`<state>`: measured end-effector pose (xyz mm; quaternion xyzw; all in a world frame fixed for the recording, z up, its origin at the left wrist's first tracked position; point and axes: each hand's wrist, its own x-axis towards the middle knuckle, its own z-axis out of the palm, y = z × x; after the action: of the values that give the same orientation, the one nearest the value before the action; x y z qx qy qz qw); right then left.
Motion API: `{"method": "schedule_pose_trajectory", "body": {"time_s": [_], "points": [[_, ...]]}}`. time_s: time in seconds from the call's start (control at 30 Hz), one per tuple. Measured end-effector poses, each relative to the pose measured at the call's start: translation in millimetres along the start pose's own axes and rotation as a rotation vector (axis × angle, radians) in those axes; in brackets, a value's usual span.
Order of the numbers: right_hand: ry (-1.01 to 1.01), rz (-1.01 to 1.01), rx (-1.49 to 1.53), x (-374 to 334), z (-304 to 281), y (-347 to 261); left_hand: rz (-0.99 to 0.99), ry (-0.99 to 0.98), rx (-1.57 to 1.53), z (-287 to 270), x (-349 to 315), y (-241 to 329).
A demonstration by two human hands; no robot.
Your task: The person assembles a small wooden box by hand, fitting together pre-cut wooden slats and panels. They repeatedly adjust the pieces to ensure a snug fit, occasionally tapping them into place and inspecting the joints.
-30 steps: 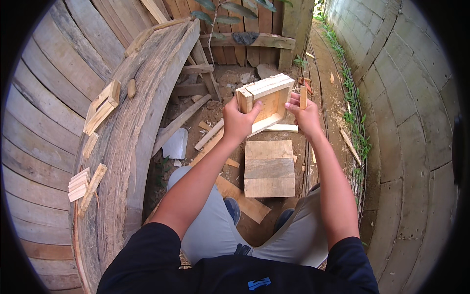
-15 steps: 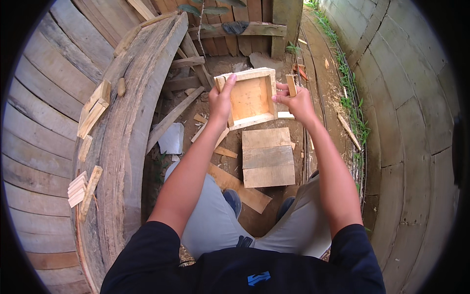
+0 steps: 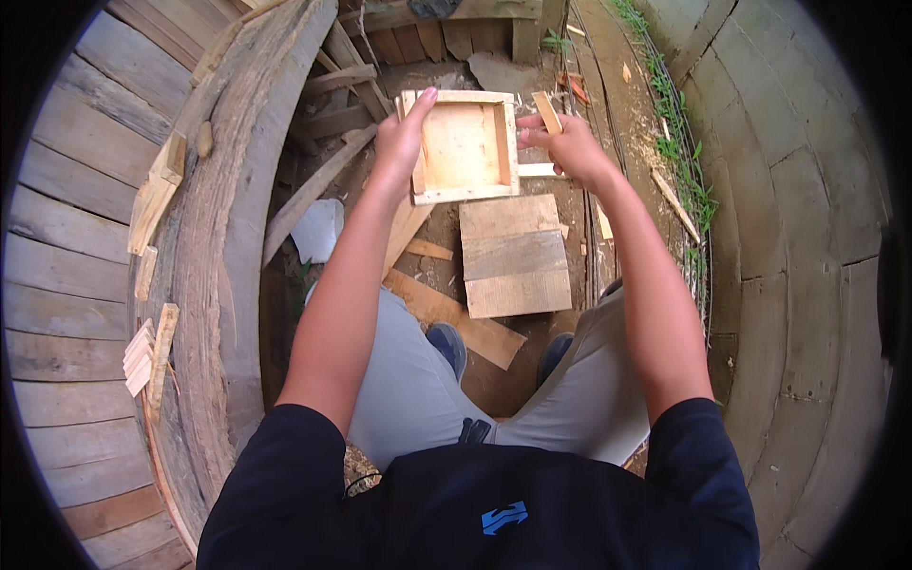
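My left hand [image 3: 398,142] grips a shallow square wooden box [image 3: 462,195] by its left wall, the thumb over the rim. The box's open side faces me, showing a pale plywood bottom. In my right hand [image 3: 576,152] a short flat wooden strip [image 3: 546,112] is held, pointing up out of the fingers. Those fingertips are at the box's right wall; whether they touch it I cannot tell. Below the box, a square panel of three boards [image 3: 515,256] lies in front of my feet.
A thick weathered beam [image 3: 223,247] runs along the left, carrying a wooden block [image 3: 158,195], a wood piece [image 3: 163,351] and several small slats [image 3: 139,359]. Offcuts [image 3: 456,318] and a whitish stone [image 3: 317,230] lie on the ground. A block wall [image 3: 798,247] stands at right.
The box and both hands appear higher and slightly left in the picture, as does the whole scene. The box looks more level. Both hands keep their holds.
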<state>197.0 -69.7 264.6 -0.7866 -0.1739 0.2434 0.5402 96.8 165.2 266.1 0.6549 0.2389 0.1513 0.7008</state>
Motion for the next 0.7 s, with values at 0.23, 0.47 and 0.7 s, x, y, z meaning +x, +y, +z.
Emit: {"method": "schedule_pose_trajectory", "body": {"time_s": [0.23,0.47,0.7], "points": [[-0.115,0.231,-0.855,46.0,3.7,114.8,0.112,0.029,0.607,-1.3,7.9,-13.2],[-0.464,0.105,-0.842,7.2,71.0,160.5,0.143,0.211,0.697,-29.8,16.3,4.7],[0.026,0.093,-1.096,99.6,1.5,206.8,-0.027,-0.199,0.909,-13.3,25.5,-9.5]]}}
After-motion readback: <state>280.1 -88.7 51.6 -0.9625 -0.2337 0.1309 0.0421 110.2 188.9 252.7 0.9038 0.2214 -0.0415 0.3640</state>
